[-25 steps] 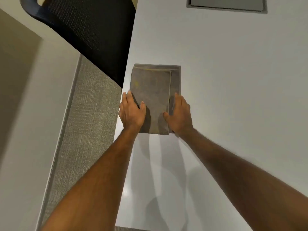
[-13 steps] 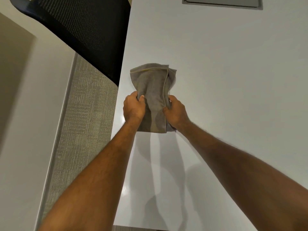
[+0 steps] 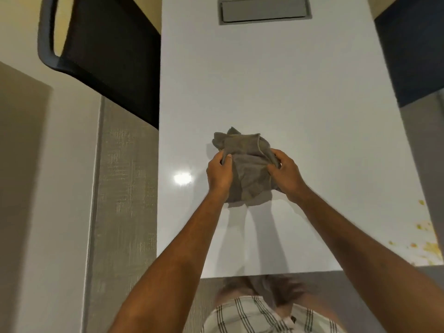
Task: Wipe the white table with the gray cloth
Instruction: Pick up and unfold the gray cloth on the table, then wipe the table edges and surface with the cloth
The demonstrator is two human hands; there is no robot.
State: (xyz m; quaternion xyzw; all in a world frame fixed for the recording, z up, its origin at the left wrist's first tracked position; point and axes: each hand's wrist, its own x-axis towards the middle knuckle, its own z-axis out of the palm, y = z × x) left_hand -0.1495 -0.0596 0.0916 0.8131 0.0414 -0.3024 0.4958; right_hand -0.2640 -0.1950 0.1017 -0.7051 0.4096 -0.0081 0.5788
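The gray cloth [image 3: 247, 164], flat and folded a second ago, is now bunched above the white table [image 3: 288, 92], both the left hand [image 3: 219, 173] and right hand [image 3: 284, 174] gripping it, wiping not yet begun.

Where the left hand [image 3: 219, 175] and right hand [image 3: 286, 175] pinch the gray cloth [image 3: 247, 169], bunched folds hide its edges and the fingertips tucked beneath. Whether the cloth's lower end touches the white table [image 3: 276, 87] cannot be told. Far right of the grip, yellowish spots [image 3: 430, 248] are cut off by the frame edge and too blurred to identify.
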